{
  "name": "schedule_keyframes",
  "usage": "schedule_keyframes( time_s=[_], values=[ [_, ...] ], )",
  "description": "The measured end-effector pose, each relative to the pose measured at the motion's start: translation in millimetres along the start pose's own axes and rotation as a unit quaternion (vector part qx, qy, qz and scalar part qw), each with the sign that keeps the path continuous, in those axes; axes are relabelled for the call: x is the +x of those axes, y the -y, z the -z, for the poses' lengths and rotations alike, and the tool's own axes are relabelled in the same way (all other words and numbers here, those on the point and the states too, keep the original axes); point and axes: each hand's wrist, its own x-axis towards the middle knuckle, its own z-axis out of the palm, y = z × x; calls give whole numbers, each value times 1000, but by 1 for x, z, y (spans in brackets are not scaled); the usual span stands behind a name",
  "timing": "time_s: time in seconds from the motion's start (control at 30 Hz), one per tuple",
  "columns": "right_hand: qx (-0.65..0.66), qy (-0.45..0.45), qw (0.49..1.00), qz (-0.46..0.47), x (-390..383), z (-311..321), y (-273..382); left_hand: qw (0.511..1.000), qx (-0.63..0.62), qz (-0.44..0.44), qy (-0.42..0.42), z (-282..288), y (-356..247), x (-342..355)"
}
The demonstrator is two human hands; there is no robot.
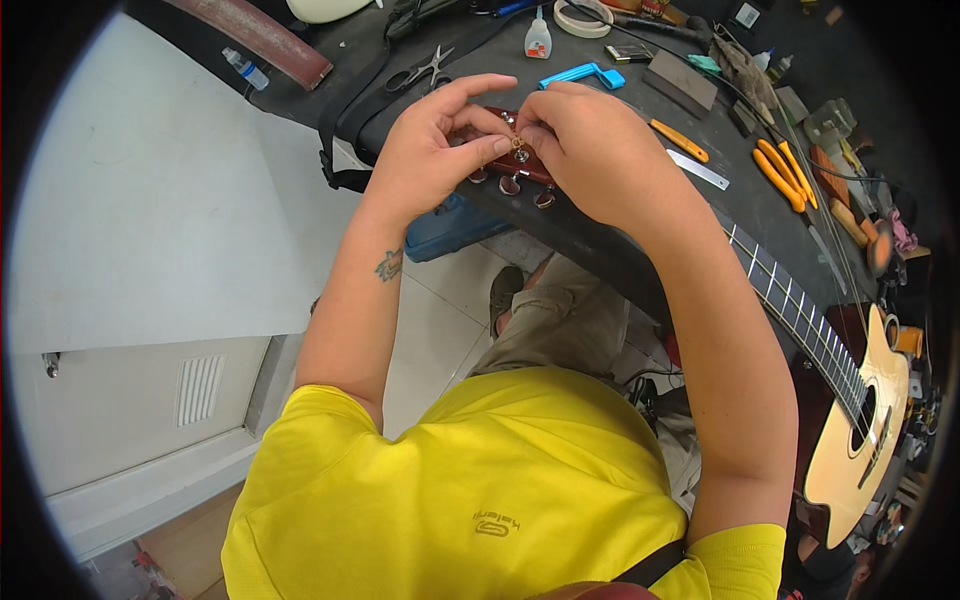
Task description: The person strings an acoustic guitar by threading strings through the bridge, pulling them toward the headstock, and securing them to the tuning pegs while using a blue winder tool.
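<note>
The acoustic guitar (840,440) lies along the bench at the right, its fretted neck running up under my right forearm. Its reddish-brown headstock (528,168) is between my hands, with several tuning pegs (510,185) along the near edge. My left hand (440,145) reaches over the left end, thumb and a finger pinched at a tuning post, forefinger stretched above. From the other side my right hand (590,145) pinches at the same spot. A small gold-coloured guitar string (517,144) shows at the fingertips; much of it is hidden.
Scissors (425,72), a glue bottle (538,38), a blue string winder (583,75) and a tape roll (583,17) lie beyond my hands. Orange-handled pliers (780,175), an orange-handled cutter (680,140) and a steel ruler (698,169) lie to the right. Loose strings trail over the bench.
</note>
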Motion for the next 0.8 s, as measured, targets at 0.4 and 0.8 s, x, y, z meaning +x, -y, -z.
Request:
schedule_keyframes(
  time_s=[0.4, 0.8],
  values=[
    [86, 1, 996, -36, 0, 0, -5, 997, -77, 4, 9, 4, 3, 6],
    [18, 1, 996, -85, 2, -1, 7, 998, -13, -61, -9, -8, 23, 5]
  ],
)
